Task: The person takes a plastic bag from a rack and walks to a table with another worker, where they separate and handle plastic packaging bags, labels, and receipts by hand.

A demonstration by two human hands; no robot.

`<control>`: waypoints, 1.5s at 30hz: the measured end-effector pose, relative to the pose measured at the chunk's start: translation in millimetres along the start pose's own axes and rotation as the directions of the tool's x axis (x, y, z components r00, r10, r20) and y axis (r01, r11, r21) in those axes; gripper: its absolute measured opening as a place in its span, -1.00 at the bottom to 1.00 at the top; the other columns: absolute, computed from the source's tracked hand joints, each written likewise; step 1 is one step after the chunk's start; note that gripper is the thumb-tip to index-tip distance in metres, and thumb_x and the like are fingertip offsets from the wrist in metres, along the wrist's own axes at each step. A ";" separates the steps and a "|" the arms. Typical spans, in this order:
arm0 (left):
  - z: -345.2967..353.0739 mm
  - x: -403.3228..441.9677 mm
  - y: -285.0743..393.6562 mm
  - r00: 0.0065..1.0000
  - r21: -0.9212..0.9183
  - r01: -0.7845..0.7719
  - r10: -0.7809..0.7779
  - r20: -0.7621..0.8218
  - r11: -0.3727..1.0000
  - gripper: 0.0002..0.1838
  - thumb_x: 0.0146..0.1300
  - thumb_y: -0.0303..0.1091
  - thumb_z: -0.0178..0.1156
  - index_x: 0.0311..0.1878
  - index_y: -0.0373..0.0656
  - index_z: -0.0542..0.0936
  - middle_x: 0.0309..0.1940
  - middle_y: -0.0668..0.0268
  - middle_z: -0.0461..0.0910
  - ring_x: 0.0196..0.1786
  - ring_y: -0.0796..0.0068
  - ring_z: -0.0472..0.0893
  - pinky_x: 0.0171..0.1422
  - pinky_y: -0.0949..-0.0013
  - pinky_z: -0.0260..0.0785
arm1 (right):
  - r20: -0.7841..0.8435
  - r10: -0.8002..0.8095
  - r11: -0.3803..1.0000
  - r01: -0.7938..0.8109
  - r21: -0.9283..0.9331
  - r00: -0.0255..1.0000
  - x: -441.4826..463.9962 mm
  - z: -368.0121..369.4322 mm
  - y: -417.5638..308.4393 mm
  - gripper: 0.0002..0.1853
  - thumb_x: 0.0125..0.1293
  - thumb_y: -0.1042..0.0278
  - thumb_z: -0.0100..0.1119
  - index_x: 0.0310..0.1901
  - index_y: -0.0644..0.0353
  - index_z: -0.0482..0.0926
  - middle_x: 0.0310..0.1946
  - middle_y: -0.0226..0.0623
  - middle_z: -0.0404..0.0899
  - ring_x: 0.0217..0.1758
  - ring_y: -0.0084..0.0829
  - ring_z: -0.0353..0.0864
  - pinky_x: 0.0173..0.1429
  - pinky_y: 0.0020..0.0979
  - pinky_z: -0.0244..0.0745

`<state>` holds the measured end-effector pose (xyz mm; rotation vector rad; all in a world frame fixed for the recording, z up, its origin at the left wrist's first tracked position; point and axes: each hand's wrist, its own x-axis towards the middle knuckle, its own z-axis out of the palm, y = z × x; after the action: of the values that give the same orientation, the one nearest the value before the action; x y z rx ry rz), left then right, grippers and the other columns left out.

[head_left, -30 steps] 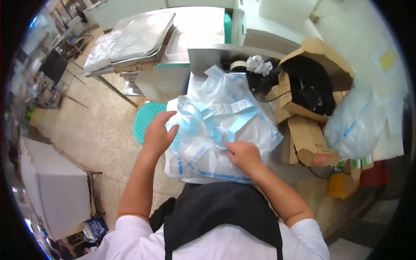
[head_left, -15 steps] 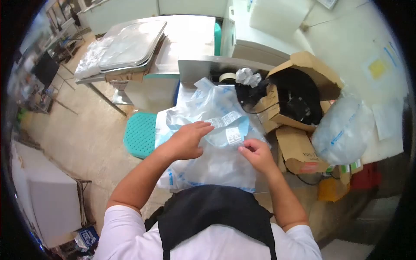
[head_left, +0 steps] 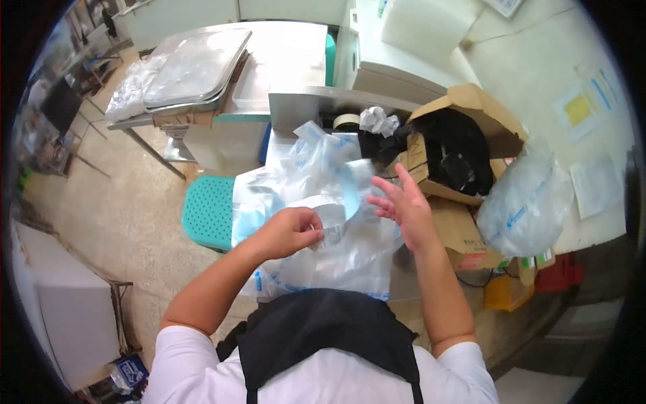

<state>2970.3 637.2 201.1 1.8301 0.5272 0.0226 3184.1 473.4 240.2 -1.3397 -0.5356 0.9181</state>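
Note:
Clear plastic bags with blue print (head_left: 323,269) lie spread over the work surface in front of me. Above them curls a strip of labels (head_left: 351,195), light blue on one side and whitish on the other, partly blurred. My left hand (head_left: 291,232) is closed, thumb and fingers pinching the near end of this strip. To the right, my right hand (head_left: 409,212) is raised with its fingers spread and nothing visible in it, just beside the strip's blurred far end.
An open cardboard box (head_left: 420,161) with black contents stands at the right, near a full clear plastic bag (head_left: 525,202). Crumpled paper (head_left: 378,121) and a tape roll (head_left: 346,122) lie behind. A green stool (head_left: 208,210) is at the left; metal trays (head_left: 198,67) rest on a table.
My right hand has let go of the white label at the strip's end, moved up and opened. My left hand has closed on the strip, which now curls upward.

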 end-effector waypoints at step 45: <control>6.2 17.6 -24.1 0.979 -0.641 0.203 -0.176 0.106 0.740 -0.25 0.28 0.04 0.25 0.44 -0.16 0.33 0.28 0.24 0.49 0.31 0.37 0.45 0.32 0.23 0.26 | 0.223 0.202 0.979 -0.193 -0.062 0.954 -31.9 14.2 12.8 -0.73 0.39 0.43 0.15 0.08 0.27 0.58 -0.09 -0.38 0.66 -0.05 -0.58 0.61 0.12 -0.47 0.49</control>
<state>2979.5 643.5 172.8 1.0802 0.5867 0.0277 3151.8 455.5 235.8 -1.3476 -0.6056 1.2424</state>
